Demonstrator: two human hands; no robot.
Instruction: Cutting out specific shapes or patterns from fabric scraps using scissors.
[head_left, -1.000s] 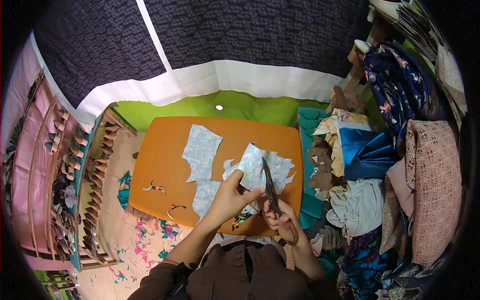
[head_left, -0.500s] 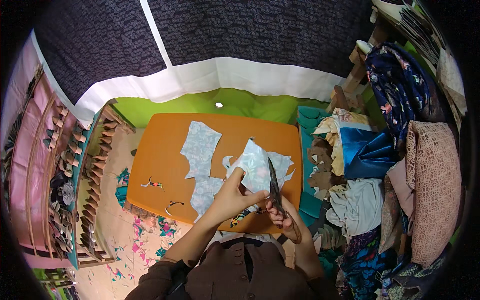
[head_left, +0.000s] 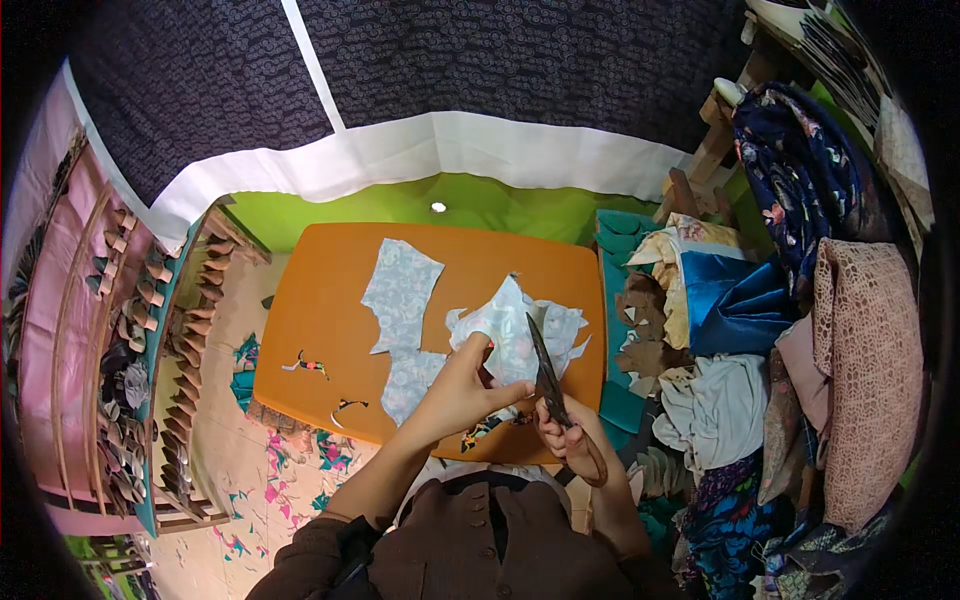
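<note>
My left hand (head_left: 470, 388) grips the near-left edge of a pale blue floral fabric piece (head_left: 508, 318), thumb on top. In my right hand (head_left: 570, 435) is a pair of dark scissors (head_left: 548, 380); its blades point up and to the left, lying over the fabric's right part. The blades look together. Under and beside the held piece lies more of the same fabric (head_left: 568, 322) on the orange table (head_left: 310, 270). To the left of my hands rests another pale blue floral fabric piece (head_left: 405, 290), spread flat with angular cut edges.
Small dark scraps (head_left: 308, 366) and a curved strip (head_left: 348, 410) lie at the table's left. Colourful offcuts (head_left: 280, 480) litter the floor. Folded fabrics (head_left: 725, 300) are piled at the right. Wooden shoe forms (head_left: 190, 360) line a rack at the left.
The scissors have shifted slightly left, their tips now over the fabric's middle. My right hand has moved a little left with them. The left hand keeps its hold.
</note>
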